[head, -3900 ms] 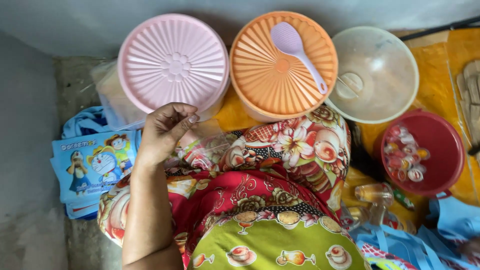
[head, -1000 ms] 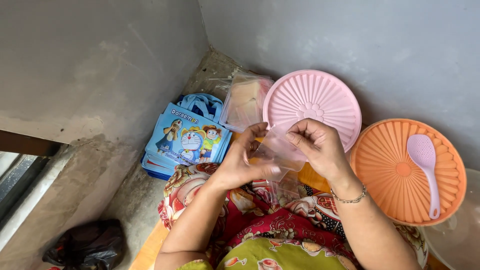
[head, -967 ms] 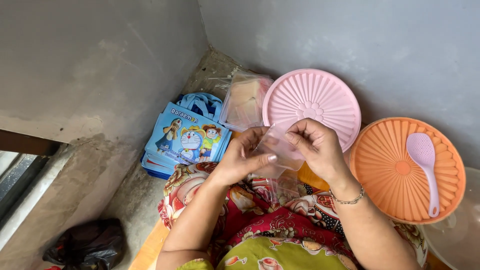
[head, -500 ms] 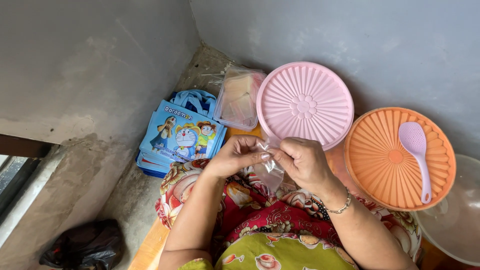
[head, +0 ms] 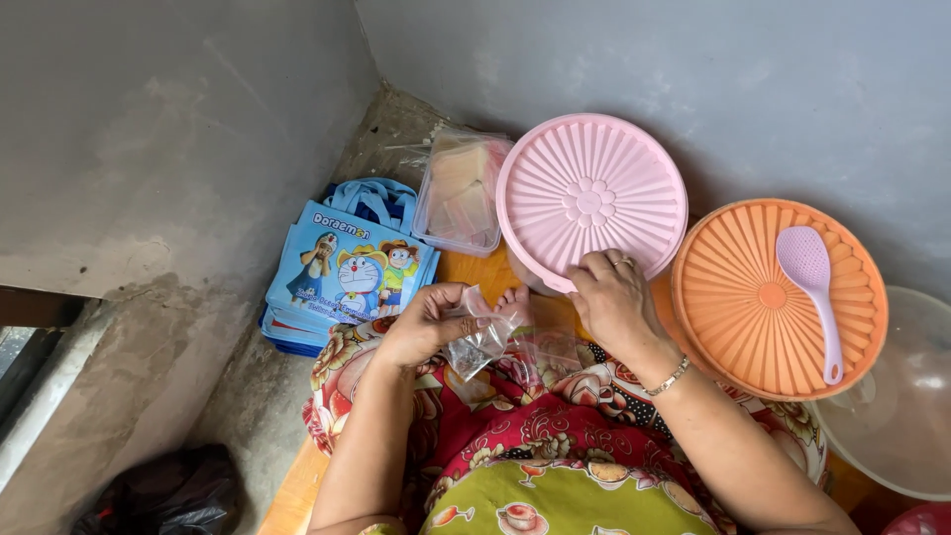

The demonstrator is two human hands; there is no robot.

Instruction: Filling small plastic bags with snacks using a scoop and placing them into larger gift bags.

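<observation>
By the grey wall, the left hand [head: 421, 327] pinches a small clear plastic bag [head: 477, 342] tight, while the right hand [head: 609, 302] rests curled and empty against the round pink ribbed lid [head: 591, 198].

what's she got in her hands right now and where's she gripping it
The left hand pinches a small clear plastic bag at its upper edge. The right hand rests at the rim of the pink lid, gripping nothing visible.

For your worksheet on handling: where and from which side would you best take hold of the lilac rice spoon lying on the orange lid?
Take the lilac rice spoon by its slim handle, near the lower end, coming from above. It lies flat on the ribbed orange lid, bowl end farthest from the person, so probably only the narrow handle offers two free sides for a pinch.
</observation>
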